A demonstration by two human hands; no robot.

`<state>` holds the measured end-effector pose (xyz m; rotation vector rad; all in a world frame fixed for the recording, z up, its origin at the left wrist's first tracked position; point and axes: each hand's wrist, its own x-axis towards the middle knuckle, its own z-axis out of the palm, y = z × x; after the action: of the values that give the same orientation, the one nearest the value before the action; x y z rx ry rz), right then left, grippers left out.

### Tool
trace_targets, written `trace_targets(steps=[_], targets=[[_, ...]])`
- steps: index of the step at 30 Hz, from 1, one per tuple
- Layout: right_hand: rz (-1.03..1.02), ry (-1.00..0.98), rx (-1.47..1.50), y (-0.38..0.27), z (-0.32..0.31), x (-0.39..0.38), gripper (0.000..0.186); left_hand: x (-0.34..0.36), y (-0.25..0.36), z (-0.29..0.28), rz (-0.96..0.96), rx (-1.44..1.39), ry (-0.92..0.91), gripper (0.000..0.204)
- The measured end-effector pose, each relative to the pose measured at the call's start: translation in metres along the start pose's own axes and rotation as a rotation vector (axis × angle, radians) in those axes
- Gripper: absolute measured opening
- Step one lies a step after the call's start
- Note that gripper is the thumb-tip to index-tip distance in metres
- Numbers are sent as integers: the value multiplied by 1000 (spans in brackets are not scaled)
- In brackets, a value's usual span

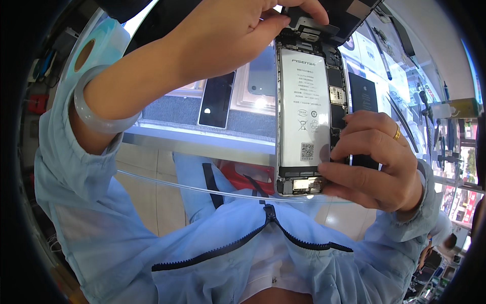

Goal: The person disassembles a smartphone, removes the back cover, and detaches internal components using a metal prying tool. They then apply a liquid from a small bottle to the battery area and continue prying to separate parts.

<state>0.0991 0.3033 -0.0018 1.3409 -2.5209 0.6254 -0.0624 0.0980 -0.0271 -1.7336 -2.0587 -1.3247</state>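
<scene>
Probably connecting the screen (340,23), next needing steadiness: left hand (255,30) seemingly pinches it above the battery (304,111); right hand (374,157) grips the phone (336,95) alongside.

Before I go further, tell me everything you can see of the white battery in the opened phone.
The white battery is a long, flat rectangle, smooth-looking, with dark print, a square code near its lower end and a black strip across that end. It sits lengthwise in the opened phone, left of the circuit parts. The right hand is at its lower right corner; whether it touches the battery or only the phone is unclear.
</scene>
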Motion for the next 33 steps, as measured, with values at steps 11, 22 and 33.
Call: trace_targets(steps=[11, 22, 33], targets=[[165, -75, 79, -13, -2, 0, 30, -1, -4, 3, 22, -62, 9, 29], [249, -109, 147, -13, -3, 2, 28, -2, -4, 3, 0, -63, 1, 28], [351, -118, 162, -16, -8, 0, 29, -2, -2, 3, -1, -8, 2, 28]])
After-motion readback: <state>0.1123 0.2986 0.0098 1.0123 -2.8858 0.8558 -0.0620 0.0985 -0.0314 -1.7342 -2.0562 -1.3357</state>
